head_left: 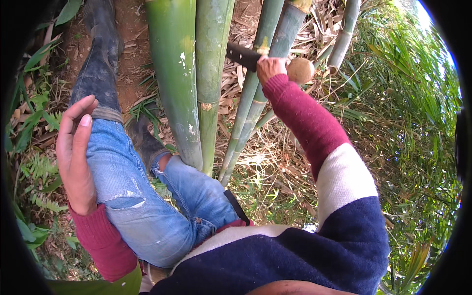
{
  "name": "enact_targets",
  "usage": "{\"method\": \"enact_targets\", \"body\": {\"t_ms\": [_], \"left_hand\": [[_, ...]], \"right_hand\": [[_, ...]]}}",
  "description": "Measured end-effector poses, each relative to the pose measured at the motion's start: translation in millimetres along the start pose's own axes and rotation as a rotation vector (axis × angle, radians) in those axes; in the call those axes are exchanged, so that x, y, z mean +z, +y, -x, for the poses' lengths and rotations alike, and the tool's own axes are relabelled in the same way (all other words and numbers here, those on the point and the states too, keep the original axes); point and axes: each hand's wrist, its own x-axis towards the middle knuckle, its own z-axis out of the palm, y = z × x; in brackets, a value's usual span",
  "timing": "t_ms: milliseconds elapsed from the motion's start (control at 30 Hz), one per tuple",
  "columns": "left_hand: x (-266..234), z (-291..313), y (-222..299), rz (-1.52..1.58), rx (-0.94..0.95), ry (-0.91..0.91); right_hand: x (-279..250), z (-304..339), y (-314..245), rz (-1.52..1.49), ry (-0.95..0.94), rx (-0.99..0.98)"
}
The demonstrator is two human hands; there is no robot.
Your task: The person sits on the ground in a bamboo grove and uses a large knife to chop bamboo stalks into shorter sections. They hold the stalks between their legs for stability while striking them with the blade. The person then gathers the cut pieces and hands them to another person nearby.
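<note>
My right hand (272, 68) is closed around the grip of a machete (242, 56) among the bamboo stems. Its dark blade points left and passes out of sight behind a green bamboo stem (212, 73). The rounded, pale wooden butt sticks out to the right of my fist. Beside it rise thinner grey-green bamboo stems (247, 110). A thick bright green bamboo stem (173, 64) stands left of these. Over at the left, my left hand (77, 157) is held above my jeans with loosely bent fingers, empty.
My legs in torn blue jeans (128, 172) and dark rubber boots (101, 59) are at the left, close to the stems. Dry leaves and stalks (270, 157) litter the ground. Green bamboo foliage (408, 123) fills the right side, and ferns (42, 172) grow at the left.
</note>
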Motion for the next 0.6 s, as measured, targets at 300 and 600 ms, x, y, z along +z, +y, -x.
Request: {"method": "enact_targets", "body": {"t_ms": [300, 600], "left_hand": [[-4, -1, -2, 0.007, -0.012, 0.009], [-2, -1, -2, -0.013, -0.010, -0.021]], "right_hand": [[-37, -20, 26, -0.104, -0.055, 0.073], [-50, -13, -11, 0.035, -0.262, -0.051]]}}
